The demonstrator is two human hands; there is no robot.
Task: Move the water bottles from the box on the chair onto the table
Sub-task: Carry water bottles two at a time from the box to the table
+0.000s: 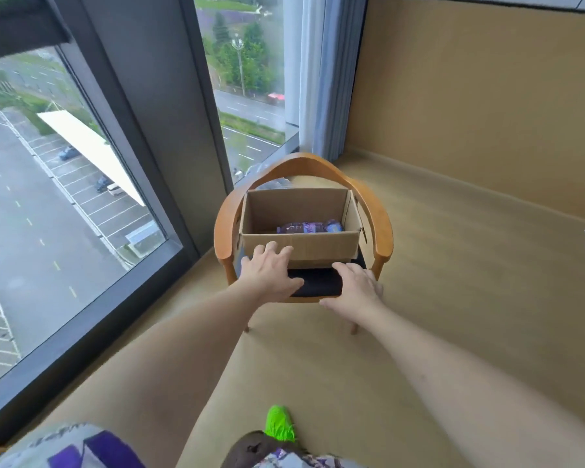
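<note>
- While both hands are reaching toward the chair (223, 231), neither one is holding anything: the left hand (271, 271) is hovering with its fingers (272, 248) spread in front of the near wall of the box (301, 246), and the right hand (355, 285) is hanging open and flat over the dark seat cushion (318, 282).
- One bottle (306, 228) is lying on its side at the bottom of the box, toward the right; whether others are lying behind the near wall cannot be told.
- Going by the task, the step in hand is reaching in for it, so the hands are needing to go over the near rim and down rather than pushing at the cardboard, which could be sliding on the seat.
- Steadying the box with the left hand while the right one is closing around the bottle's middle looks the safer way.
- Carrying it level matters, since the worktop is not showing clearly in view.
- The bottle is wearing a purple label, but its writing is too blurred for reading; no print is showing on the box.
</note>
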